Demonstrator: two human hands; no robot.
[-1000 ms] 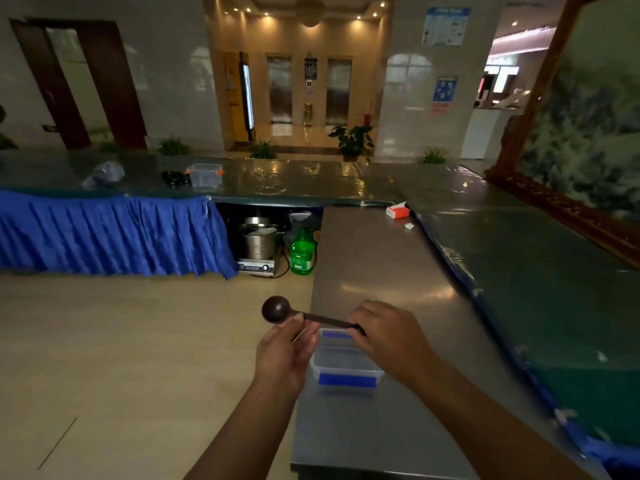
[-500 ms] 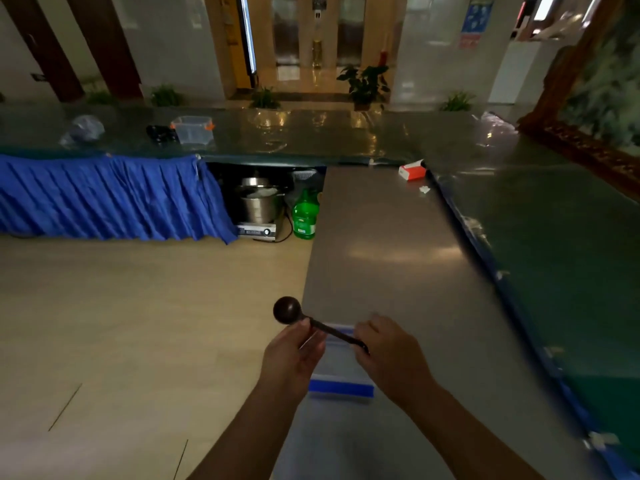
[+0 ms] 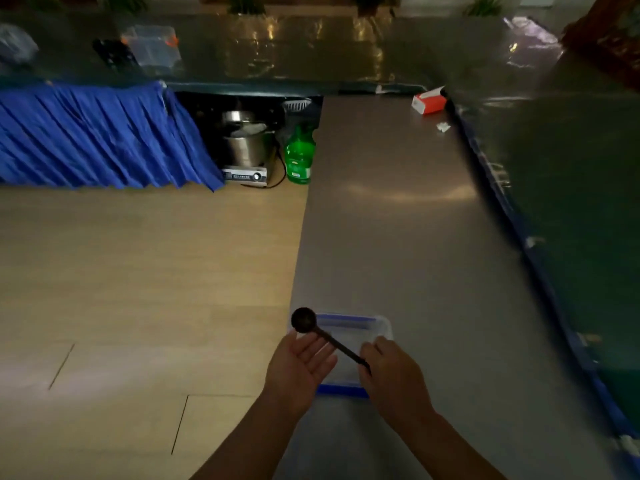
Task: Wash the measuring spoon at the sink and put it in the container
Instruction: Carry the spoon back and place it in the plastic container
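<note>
The measuring spoon point(image 3: 325, 336) is pinched by the right hand point(image 3: 391, 375) above the container point(image 3: 377, 327); the left hand point(image 3: 299, 367) is spread open.

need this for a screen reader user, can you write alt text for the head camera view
A right hand holds a dark measuring spoon by its handle over a clear container on a steel counter, the left hand open, palm up, under it. Beyond stand a green bottle and a pot on the floor.

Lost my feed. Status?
Right hand pinches measuring spoon handle; left hand open beneath. Spoon over container. Nothing blocking.
</note>
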